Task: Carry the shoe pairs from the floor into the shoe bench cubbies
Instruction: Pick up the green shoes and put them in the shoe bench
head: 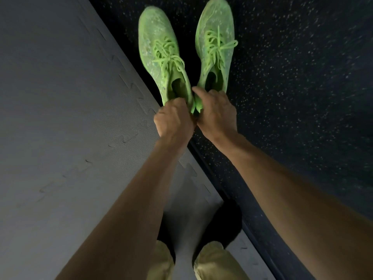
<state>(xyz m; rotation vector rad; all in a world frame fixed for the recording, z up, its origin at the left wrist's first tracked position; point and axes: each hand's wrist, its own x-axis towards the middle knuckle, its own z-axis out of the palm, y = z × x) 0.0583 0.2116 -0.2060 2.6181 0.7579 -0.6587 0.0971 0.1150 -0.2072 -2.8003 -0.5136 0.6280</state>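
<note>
Two neon green lace-up sneakers point away from me over a dark speckled floor. My left hand (174,118) grips the heel of the left sneaker (159,55). My right hand (216,112) grips the heel of the right sneaker (215,43). Both heels meet between my hands, and the toes spread apart. I cannot tell whether the soles touch the floor. No shoe bench is in view.
A grey foam puzzle mat (60,118) covers the left side and runs diagonally to the bottom. The dark speckled floor (302,77) fills the right. My legs in khaki trousers (214,261) and dark shoes (226,221) stand on the mat edge.
</note>
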